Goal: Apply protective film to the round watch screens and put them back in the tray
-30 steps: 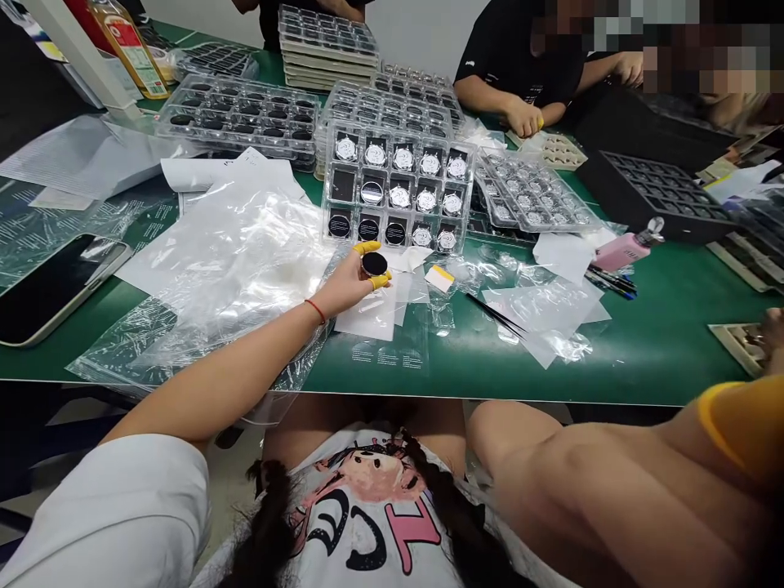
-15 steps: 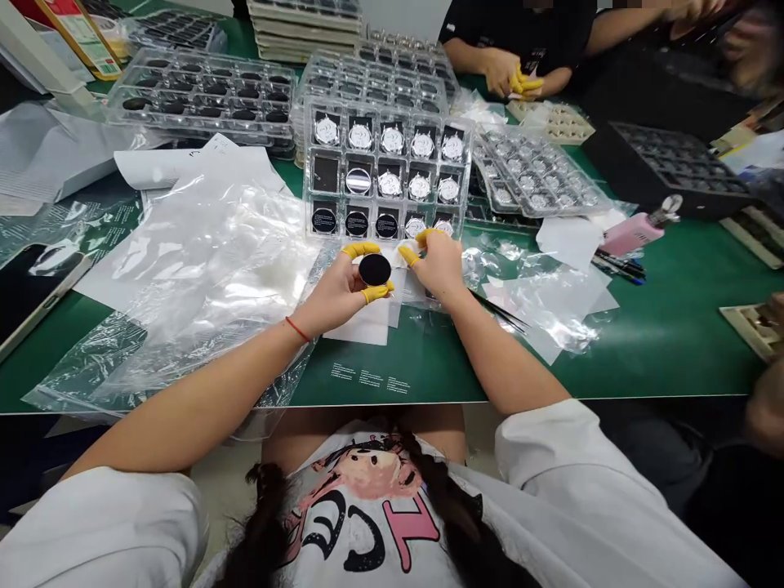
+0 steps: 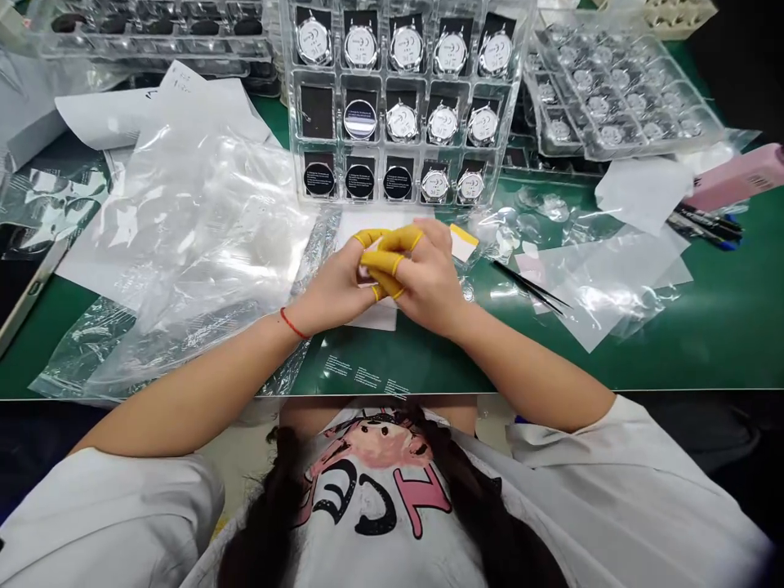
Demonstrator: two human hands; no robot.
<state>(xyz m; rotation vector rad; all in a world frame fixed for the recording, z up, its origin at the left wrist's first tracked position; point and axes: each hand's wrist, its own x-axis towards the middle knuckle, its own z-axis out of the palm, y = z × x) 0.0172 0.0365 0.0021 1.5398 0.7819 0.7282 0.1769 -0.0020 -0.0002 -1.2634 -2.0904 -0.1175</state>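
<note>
Both my hands meet over a white sheet (image 3: 383,317) in front of a clear tray, with yellow cots on their fingers. My left hand (image 3: 334,286) is closed around a round black-faced watch case, now covered by the other fingers. Over it, my right hand (image 3: 434,282) has its fingers bent and pressed in; what they pinch is hidden. Just behind stands the clear plastic tray (image 3: 401,75), tilted toward me. Silvery watch cases (image 3: 407,46) with printed backs and several dark round ones (image 3: 360,180) fill its cells; one cell (image 3: 317,114) holds no watch.
Black tweezers (image 3: 530,287) lie right of my hands, near clear film scraps (image 3: 588,302). Plastic bags (image 3: 226,212) and paper are heaped on the left. More trays (image 3: 625,94) stand at back right, with a pink bottle (image 3: 738,177) and pens (image 3: 704,224) nearer.
My right hand has moved left onto my left hand, covering the black-faced watch case that showed before. The view has tipped down and come closer to the tray.
</note>
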